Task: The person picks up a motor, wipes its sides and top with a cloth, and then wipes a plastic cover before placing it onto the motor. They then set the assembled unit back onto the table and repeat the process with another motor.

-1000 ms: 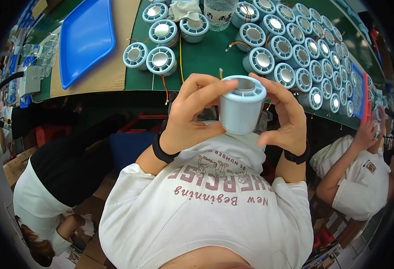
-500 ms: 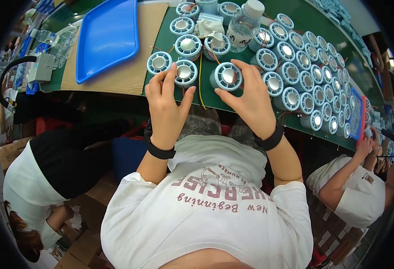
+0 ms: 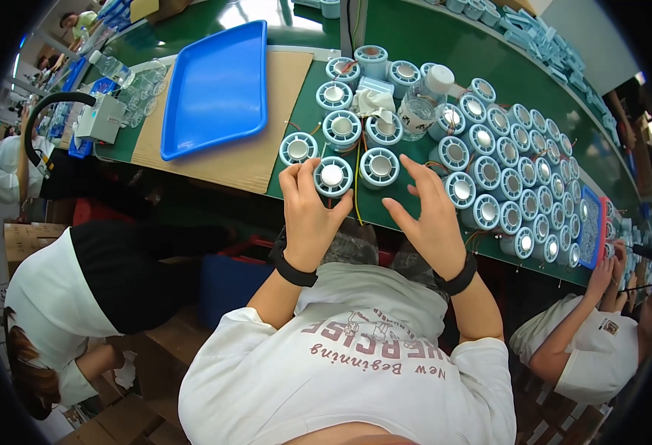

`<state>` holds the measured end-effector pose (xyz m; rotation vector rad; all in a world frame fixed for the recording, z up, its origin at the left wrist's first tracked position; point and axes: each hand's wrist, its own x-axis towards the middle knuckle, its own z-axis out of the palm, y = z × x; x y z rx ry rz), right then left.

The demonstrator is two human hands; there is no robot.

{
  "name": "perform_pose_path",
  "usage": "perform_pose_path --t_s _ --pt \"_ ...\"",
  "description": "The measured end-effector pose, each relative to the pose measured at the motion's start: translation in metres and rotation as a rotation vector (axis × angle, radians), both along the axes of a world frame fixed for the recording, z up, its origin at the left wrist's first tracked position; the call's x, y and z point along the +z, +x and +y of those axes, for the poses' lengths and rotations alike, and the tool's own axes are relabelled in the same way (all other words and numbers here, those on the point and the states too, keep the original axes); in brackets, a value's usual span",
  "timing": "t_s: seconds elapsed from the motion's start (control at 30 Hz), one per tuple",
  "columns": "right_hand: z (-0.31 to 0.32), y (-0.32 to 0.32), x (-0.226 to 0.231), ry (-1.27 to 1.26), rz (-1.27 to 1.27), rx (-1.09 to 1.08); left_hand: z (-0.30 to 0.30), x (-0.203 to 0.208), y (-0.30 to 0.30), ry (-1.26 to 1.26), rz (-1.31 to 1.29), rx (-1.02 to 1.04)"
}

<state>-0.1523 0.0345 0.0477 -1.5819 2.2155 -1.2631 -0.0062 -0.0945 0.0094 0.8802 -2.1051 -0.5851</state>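
Observation:
My left hand [image 3: 310,226] has its fingers and thumb around a light-blue round housing [image 3: 332,176] with a silver disc in its slotted top. Just right of it stands a second such housing [image 3: 379,167]. My right hand [image 3: 435,221] is open beside that one, thumb and fingers spread and a small gap between them and its rim. A third housing [image 3: 298,150] stands by my left fingertips. A yellow wire [image 3: 358,194] runs between the two nearest housings toward the table's front edge.
An empty blue tray [image 3: 215,89] lies on cardboard [image 3: 285,96] to the left. A clear bottle with a white cap [image 3: 422,104] stands behind the housings, near crumpled white tissue [image 3: 375,104]. Many more housings [image 3: 515,178] crowd the right. Co-workers sit at both sides.
My right hand has let go of its housing and opened away to the right. That housing now stands closer to the one at my left hand. The whole view has shifted.

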Motion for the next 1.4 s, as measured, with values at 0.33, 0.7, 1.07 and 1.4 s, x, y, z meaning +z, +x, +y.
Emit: perform_pose_path --t_s 0.33,0.7,1.07,1.4 --pt "0.029 -0.001 0.022 0.046 -0.011 0.065 0.009 -0.006 0.021 0.663 0.617 -0.337" --pt "0.036 0.011 0.041 -0.101 -0.392 0.338 0.029 0.034 0.025 1.54 0.781 -1.008" --pt "0.062 0.002 0.035 -0.227 -0.143 0.248 0.042 0.023 0.008 0.822 0.383 -1.013" --pt "0.064 0.002 0.029 -0.441 -0.355 0.263 0.043 0.027 0.005 0.721 0.526 -1.082"
